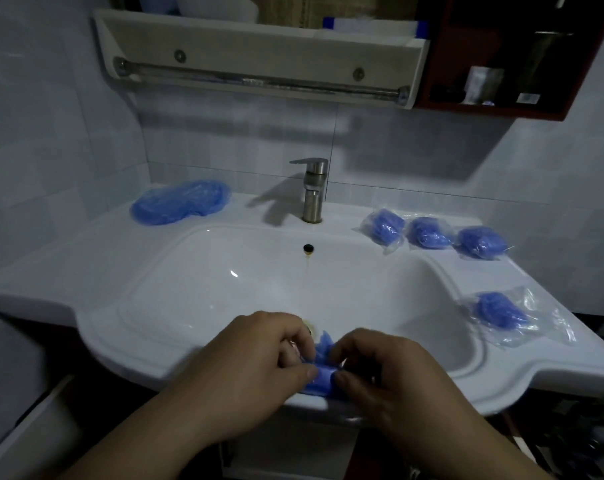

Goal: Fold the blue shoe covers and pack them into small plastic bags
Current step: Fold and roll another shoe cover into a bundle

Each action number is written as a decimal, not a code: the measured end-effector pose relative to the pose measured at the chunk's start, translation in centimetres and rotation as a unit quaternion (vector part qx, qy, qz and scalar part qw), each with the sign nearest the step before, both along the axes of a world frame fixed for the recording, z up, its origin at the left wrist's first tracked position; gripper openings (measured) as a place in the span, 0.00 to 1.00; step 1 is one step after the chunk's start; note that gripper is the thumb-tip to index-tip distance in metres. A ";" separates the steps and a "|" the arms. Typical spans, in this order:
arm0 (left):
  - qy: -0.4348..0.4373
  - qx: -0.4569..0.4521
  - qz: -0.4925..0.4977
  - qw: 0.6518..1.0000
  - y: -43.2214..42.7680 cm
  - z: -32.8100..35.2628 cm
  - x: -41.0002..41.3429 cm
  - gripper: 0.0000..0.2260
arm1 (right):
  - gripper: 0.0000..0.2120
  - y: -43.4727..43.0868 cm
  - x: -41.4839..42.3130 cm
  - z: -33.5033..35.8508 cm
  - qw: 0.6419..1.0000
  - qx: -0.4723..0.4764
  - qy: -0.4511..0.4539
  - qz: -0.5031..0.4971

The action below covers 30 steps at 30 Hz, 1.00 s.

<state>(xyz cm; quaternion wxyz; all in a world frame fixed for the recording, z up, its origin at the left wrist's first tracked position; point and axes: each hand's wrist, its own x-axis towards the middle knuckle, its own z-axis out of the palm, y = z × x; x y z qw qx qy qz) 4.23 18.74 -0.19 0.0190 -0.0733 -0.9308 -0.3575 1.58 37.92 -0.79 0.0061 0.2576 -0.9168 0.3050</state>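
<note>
A small bunched blue shoe cover (322, 372) sits at the front rim of the white sink (127, 344), pinched from both sides. My left hand (245, 368) grips its left end with thumb and curled fingers. My right hand (387, 372) pinches its right end. Most of the cover is hidden between the fingers. A stack of loose blue shoe covers (181, 206) lies on the counter at the back left. Three packed plastic bags (385, 228) (428, 233) (480, 242) lie in a row at the back right. A fourth packed bag (504, 313) lies nearer on the right.
A steel faucet (312, 190) stands behind the basin. Above it hang a shelf with a metal towel bar (259, 81) and a dark red cabinet (501, 53) at the upper right. Tiled walls close in on the left and right.
</note>
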 end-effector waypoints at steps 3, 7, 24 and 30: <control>0.024 -0.017 0.057 0.998 0.9 -0.8 -0.5 0.06 | 0.07 -0.6 -0.1 -0.4 0.999 -0.011 0.003 -0.037; 0.087 -0.092 0.073 0.989 1.6 -1.2 -0.6 0.07 | 0.03 -1.1 0.0 -0.2 0.998 0.048 0.034 -0.033; 0.025 -0.056 -0.072 0.995 -0.4 0.3 0.0 0.07 | 0.03 0.8 0.1 0.6 0.997 0.022 0.008 0.073; -0.021 0.029 0.022 0.999 0.3 0.0 -0.5 0.03 | 0.02 0.0 -0.5 -0.1 1.000 -0.001 -0.012 -0.017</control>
